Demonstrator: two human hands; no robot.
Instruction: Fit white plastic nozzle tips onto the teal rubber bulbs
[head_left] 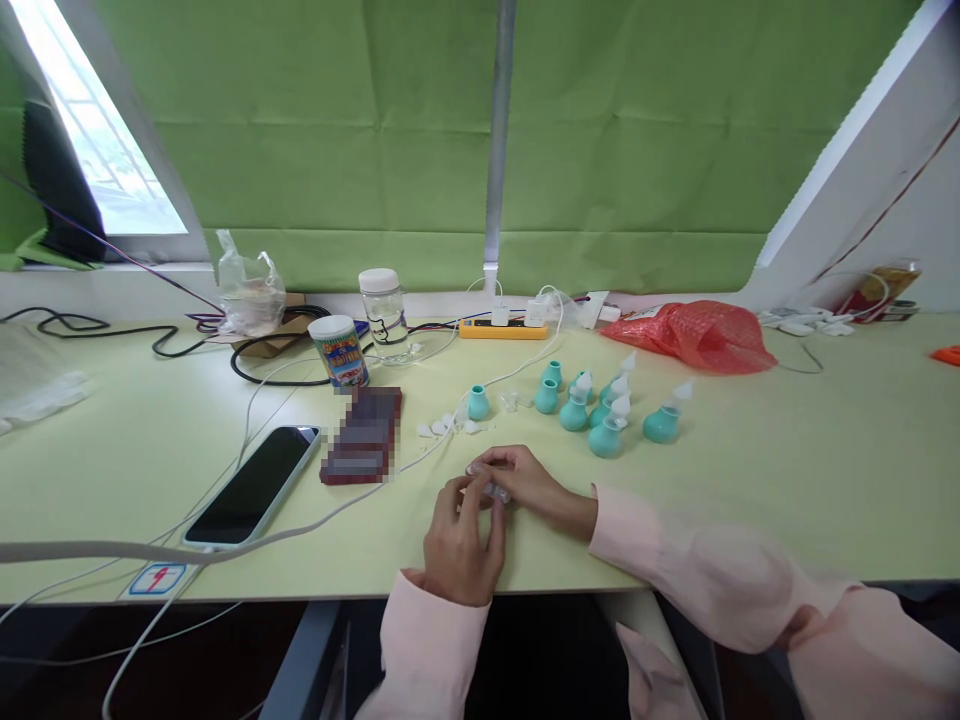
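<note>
Over the table's near middle, my left hand (463,540) and my right hand (529,487) meet fingertip to fingertip. Between them is a small clear plastic piece (496,492), pinched by the fingers of both; its exact kind is partly hidden. Just beyond the hands, small white pieces (442,427) lie scattered beside an open-necked teal squeeze bulb (478,403). Farther right stand several more teal bulbs, some carrying pale pointed nozzles, like the bulb (661,424) at the right end. A few small clear parts (514,401) lie between these groups.
A phone (255,485) and a dark red, blurred flat object (362,436) lie to the left. White cables (337,510) cross the table. Behind stand a labelled tub (340,352), a clear jar (384,315), an orange power strip (480,329) and a red plastic bag (690,336).
</note>
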